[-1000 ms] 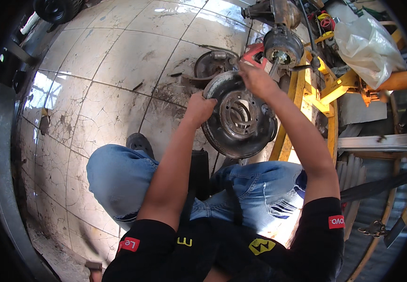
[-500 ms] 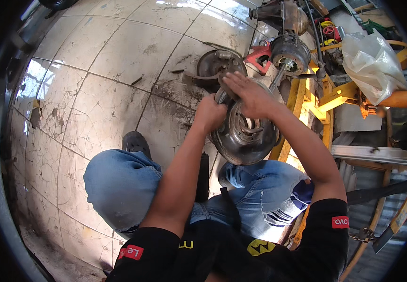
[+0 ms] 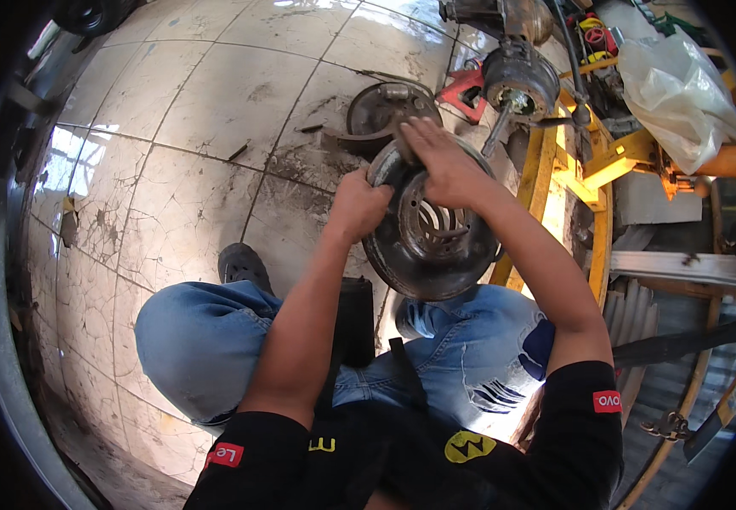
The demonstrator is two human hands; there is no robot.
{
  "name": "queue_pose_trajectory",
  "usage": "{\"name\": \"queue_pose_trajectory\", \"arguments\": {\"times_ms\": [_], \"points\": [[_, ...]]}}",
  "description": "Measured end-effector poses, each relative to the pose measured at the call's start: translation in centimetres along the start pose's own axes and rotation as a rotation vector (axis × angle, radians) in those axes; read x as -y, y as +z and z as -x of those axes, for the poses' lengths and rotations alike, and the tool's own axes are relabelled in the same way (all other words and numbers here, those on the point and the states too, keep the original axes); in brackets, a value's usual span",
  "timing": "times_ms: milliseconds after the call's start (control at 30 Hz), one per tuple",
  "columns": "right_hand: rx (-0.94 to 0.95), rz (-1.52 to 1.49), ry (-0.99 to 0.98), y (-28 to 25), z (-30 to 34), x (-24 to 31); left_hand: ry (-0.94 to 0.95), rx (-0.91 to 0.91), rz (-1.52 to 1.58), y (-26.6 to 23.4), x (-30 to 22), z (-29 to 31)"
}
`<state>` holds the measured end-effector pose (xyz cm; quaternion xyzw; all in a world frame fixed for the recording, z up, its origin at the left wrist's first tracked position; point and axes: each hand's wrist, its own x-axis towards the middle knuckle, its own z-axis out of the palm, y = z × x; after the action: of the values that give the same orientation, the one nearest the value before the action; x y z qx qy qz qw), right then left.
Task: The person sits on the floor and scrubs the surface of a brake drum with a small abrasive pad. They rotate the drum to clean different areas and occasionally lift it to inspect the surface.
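Over cracked workshop tiles (image 3: 215,110), a brake drum (image 3: 423,265) sits toward two o'clock of centre, the left hand (image 3: 358,204) curled tightly around its edge at ten, the right hand (image 3: 443,166) flattened over a brown pad (image 3: 404,143) at eleven, grip unclear. Red lettered patches (image 3: 227,455) mark black sleeves (image 3: 270,442).

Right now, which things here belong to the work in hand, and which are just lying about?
In hand:
- round black metal part, left hand gripping its rim
- dark piece under right hand

Seemingly lying about:
- translucent plastic bag
- dark tyre
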<state>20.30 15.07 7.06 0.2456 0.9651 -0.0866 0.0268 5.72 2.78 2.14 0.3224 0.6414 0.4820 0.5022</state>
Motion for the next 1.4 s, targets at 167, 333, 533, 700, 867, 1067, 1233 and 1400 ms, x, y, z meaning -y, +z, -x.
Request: {"name": "queue_pose_trajectory", "arguments": {"times_ms": [167,333,533,700,867,1067,1233,1400], "points": [[0.276,-0.096,0.446,-0.6,-0.1,-5.8,0.023,0.018,0.024,0.8,0.0,-0.1],[0.087,-0.054,0.155,-0.6,0.8,-1.3,-0.012,0.026,0.107,0.2,1.0,-0.5],[0.025,-0.005,0.119,0.8,1.1,-1.2,-0.020,0.013,0.084,0.3,1.3,-0.5],[0.138,-0.053,0.487,-0.5,0.5,-4.7,0.007,0.021,0.177,0.7,1.0,-0.5],[-0.035,0.023,0.164,1.4,1.0,-2.4,-0.008,0.057,0.192,0.3,1.6,-0.7],[-0.102,0.070,0.045,1.8,1.0,-1.1,-0.014,0.020,0.146,0.5,1.3,-0.8],[0.030,-0.122,0.322,-0.5,-0.4,-3.3,-0.002,0.049,0.206,0.3,1.1,-0.7],[-0.148,0.008,-0.038,1.7,0.2,-1.7,-0.023,0.015,0.081,-0.1,0.9,-0.5]]}}
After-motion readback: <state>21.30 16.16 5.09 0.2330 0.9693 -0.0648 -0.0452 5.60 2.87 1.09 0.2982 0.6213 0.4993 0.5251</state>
